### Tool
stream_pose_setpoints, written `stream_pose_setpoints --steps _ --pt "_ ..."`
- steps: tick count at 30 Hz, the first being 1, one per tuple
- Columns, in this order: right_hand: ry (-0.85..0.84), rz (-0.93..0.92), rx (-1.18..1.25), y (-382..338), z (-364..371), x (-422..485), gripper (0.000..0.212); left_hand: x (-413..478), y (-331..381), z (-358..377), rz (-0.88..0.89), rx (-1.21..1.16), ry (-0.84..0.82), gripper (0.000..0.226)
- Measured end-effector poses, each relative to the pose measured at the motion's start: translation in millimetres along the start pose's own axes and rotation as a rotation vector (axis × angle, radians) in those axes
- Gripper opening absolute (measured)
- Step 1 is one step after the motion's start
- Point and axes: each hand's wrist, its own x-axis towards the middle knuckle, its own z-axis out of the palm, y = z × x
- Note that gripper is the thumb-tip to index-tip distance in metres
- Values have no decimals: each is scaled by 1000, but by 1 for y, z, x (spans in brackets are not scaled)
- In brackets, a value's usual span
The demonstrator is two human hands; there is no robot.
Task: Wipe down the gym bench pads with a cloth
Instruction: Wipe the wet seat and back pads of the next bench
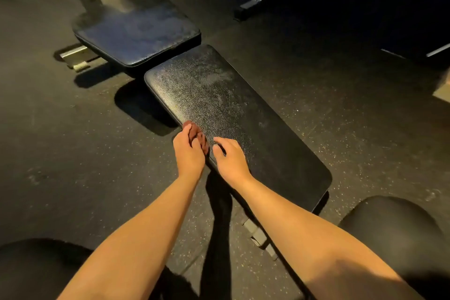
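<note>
Rust cloth was clutched in the left grip at the bench edge; right grip lay slack beside.

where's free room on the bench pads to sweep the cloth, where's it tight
The long pad is bare from the cloth up to its far end by the seat pad, which is bare too, and along its right side. Crowded only at the near left edge: the left hand grips the cloth beside the right hand.
</note>
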Motion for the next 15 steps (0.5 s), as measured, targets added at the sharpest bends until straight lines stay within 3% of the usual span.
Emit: stream_pose_setpoints --steps 4,15 --pt "29 70 34 19 1 -2 40 -9 -5 10 -77 -33 -32 27" --pt "164 91 48 31 1 -18 33 -73 -35 22 -6 -93 -175 29"
